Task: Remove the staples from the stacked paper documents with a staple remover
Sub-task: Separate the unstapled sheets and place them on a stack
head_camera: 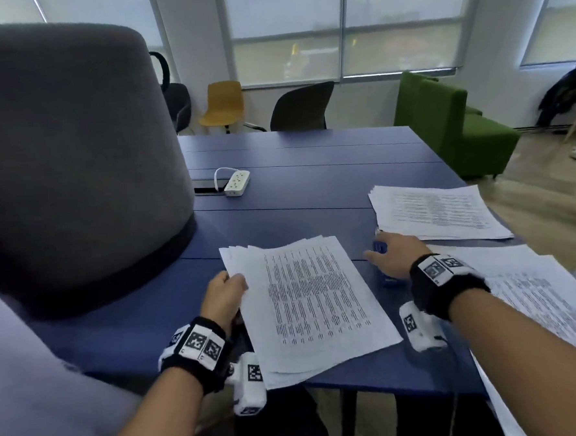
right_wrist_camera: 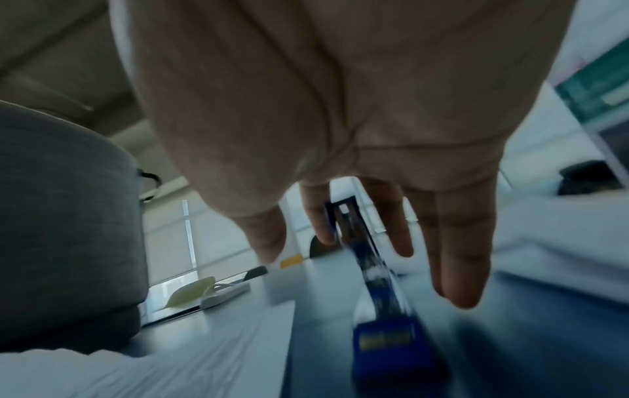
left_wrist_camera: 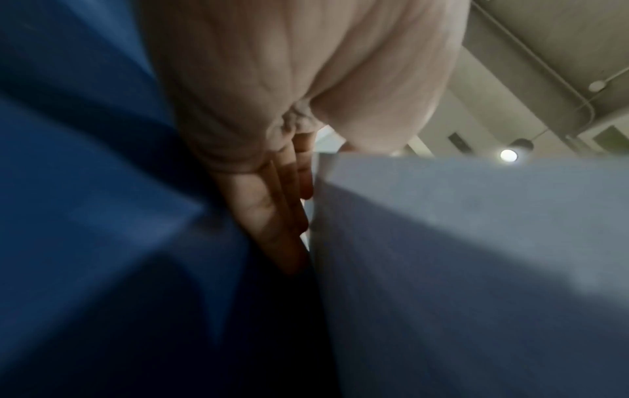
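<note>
A stack of printed papers (head_camera: 312,300) lies tilted on the blue table (head_camera: 311,182) in front of me. My left hand (head_camera: 222,292) pinches its left edge, thumb on top. The left wrist view shows its fingers (left_wrist_camera: 272,204) straight under the sheets (left_wrist_camera: 459,242). No staple is discernible. A blue staple remover (head_camera: 379,247) lies on the table to the right of the stack. My right hand (head_camera: 395,256) is spread over it with fingers extended. In the right wrist view the tool (right_wrist_camera: 384,339) lies blurred beneath the straight fingers (right_wrist_camera: 452,242); I cannot tell if they touch it.
Two more paper stacks lie at the right, one farther back (head_camera: 438,212) and one near the table's edge (head_camera: 538,303). A white power strip (head_camera: 237,184) sits mid-table. A large grey upholstered form (head_camera: 74,156) fills the left. Chairs and a green sofa (head_camera: 449,123) stand beyond.
</note>
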`<state>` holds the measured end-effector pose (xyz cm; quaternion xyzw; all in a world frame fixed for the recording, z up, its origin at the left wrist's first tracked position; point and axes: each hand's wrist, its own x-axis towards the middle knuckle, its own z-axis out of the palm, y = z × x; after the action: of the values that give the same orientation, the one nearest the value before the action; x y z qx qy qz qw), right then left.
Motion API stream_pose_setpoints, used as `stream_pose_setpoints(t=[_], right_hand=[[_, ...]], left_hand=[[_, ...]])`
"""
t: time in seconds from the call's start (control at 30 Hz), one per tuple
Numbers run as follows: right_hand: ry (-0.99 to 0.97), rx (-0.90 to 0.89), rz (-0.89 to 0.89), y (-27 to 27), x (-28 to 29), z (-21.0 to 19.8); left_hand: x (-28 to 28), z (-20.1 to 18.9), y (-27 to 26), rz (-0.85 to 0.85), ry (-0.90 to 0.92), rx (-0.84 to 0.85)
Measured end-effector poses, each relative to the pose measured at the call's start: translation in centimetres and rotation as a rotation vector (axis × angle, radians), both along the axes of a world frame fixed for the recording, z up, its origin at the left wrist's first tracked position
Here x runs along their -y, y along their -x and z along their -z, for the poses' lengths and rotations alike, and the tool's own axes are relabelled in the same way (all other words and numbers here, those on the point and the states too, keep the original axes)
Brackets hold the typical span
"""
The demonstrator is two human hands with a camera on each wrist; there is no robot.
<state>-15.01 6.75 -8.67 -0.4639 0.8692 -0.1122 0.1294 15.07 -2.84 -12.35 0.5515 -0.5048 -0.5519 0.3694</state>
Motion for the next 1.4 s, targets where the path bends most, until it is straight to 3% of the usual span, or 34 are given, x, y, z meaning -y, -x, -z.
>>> stream_pose_setpoints(t=[0.07, 0.17, 0.27, 0.33, 0.43, 0.67, 0.7, 0.8, 0.87, 0.93, 1.07, 1.13, 1.27, 1.4], right_hand=[[0.087, 0.006, 0.034, 0.0, 0.5, 1.0], [0.263, 0.149, 0.143, 0.5, 1.3, 2.1], [0.553, 0.780, 0.348, 0.4, 1.1, 3.3], [0.687, 1.038, 0.419, -0.4, 0.6, 4.3], [0.856, 1.192, 0.428, -0.3, 0.2, 5.5], [0.882, 1.309, 0.451, 0.7, -0.1, 6.0], [0.893, 1.333, 0.448, 0.8, -0.2, 6.0], [0.922, 1.433, 0.438, 1.3, -0.9, 6.1], [0.927, 1.489, 0.439, 1.4, -1.4, 6.1], [0.926, 1.519, 0.406, 1.6, -1.4, 6.4], [0.904, 1.518, 0.434, 2.2, -1.2, 6.6], [0.930, 1.620, 0.415, 2.4, -1.6, 6.7], [0.919, 1.790, 0.326, 2.6, -2.3, 7.1], [0.881, 1.754, 0.305, 2.9, -2.3, 7.1]], left_hand=[[0.7, -0.1, 0.4, 0.017, -0.015, -0.007], [1.4, 1.0, 0.2, 0.145, 0.023, 0.172], [1.2, 1.3, 0.3, 0.151, 0.070, 0.227], [1.0, 0.8, 0.5, 0.188, 0.099, 0.206], [0.8, 0.1, 0.6, 0.255, 0.177, 0.240], [2.8, -1.8, 1.2, 0.154, 0.217, 0.225], [3.3, -2.3, 1.0, 0.179, 0.226, 0.318], [4.6, -4.5, 0.6, 0.352, 0.196, 0.855], [4.5, -6.1, 0.5, 0.481, 0.172, 1.081], [4.6, -6.8, 0.7, 0.493, 0.053, 0.956], [3.4, -6.4, 2.4, 0.112, -0.332, 0.118], [2.3, -6.0, 4.1, 0.008, -0.425, -0.204], [1.0, -4.6, 6.5, 0.044, -0.366, -0.378], [0.7, -3.1, 7.2, -0.038, -0.304, -0.416]])
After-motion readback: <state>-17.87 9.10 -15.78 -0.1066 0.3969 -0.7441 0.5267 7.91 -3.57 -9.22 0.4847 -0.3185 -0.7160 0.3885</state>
